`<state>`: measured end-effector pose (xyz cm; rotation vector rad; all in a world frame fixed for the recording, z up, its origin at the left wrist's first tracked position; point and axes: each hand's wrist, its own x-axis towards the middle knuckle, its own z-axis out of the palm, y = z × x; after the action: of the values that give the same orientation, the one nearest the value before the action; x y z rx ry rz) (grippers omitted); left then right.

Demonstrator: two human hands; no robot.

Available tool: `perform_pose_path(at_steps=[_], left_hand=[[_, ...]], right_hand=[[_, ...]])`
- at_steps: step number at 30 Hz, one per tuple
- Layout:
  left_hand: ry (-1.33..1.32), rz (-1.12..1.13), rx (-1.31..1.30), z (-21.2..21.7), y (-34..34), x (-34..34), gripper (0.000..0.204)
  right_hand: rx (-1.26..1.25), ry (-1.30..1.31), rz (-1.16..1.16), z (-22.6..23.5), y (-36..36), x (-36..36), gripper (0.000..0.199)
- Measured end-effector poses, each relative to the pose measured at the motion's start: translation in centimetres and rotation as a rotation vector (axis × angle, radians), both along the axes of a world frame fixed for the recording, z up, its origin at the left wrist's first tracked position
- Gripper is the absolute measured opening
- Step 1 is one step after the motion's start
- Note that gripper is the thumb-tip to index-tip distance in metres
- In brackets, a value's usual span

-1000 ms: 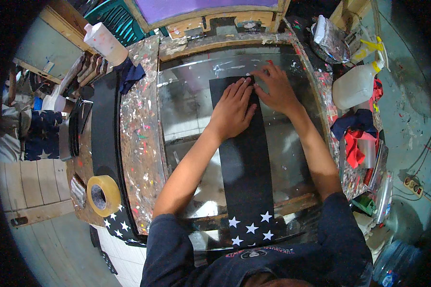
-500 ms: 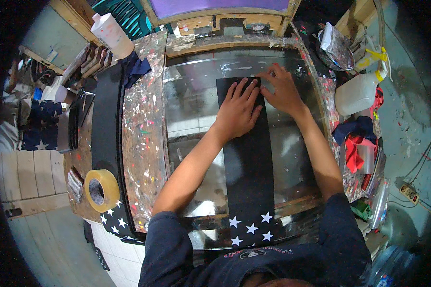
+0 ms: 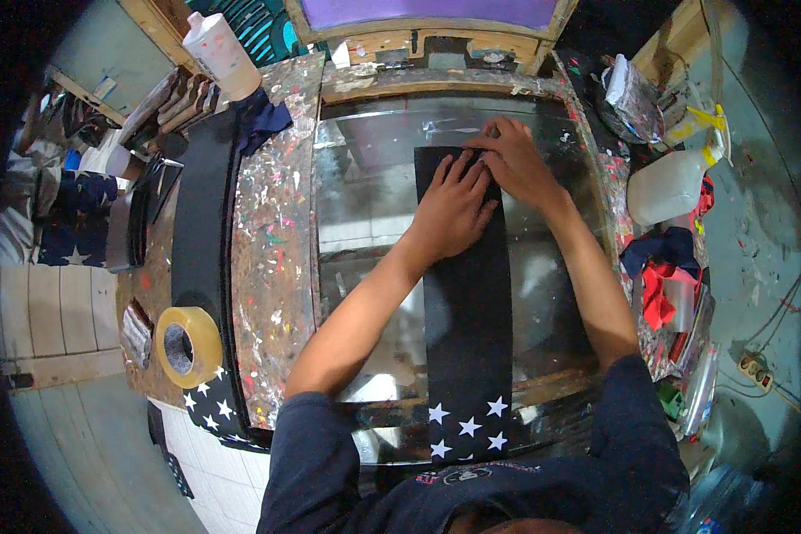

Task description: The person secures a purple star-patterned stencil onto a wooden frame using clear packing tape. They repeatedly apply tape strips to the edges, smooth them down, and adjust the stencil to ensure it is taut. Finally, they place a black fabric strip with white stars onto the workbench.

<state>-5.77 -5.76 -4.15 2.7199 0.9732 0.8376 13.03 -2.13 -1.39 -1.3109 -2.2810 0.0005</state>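
A long black fabric strip (image 3: 468,303) lay lengthwise down the middle of a glass-topped printing surface (image 3: 365,222), its near end carrying white stars and reaching toward the person's body, its far end close to the far wooden frame. The left hand (image 3: 454,209) lay flat on the strip's upper part, fingers spread apart and pressing down, clamped on nothing. The right hand (image 3: 507,160) sat just beyond it at the far end, fingers drawn together and bent at the cloth's far edge; whether they pinched the edge or merely pressed it could not be told.

The work appeared to be laying the strip flat and square on the glass. Doing that well seemed to call for one palm anchoring the cloth while the other hand set the far edge, then smoothing from the middle outward so no crease stayed under the fabric. The long edges looked best kept parallel to the frame's sides. Pulling too hard on one corner would likely skew the whole strip, since the near end hung loose.

A paint-spattered board (image 3: 271,240) ran along the left of the glass, with a roll of tape (image 3: 187,345) on the near left and a white bottle (image 3: 221,52) at the far left. A translucent jug (image 3: 672,182) stood on the right, near red rags (image 3: 659,292).
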Motion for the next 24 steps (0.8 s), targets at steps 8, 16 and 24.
perform_pose_path(at_steps=[8,16,24], left_hand=[[0.006,-0.013,-0.025,-0.3,0.1,0.0,0.055],[0.028,-0.004,-0.023,-0.5,0.2,0.1,0.051],[0.026,-0.021,-0.059,-0.6,0.2,0.1,0.051]], right_hand=[[-0.061,0.010,-0.082,0.8,0.0,1.4,0.027],[-0.003,0.076,0.013,0.8,1.2,-0.5,0.027],[0.043,-0.029,0.170,1.4,1.3,-4.3,0.039]])
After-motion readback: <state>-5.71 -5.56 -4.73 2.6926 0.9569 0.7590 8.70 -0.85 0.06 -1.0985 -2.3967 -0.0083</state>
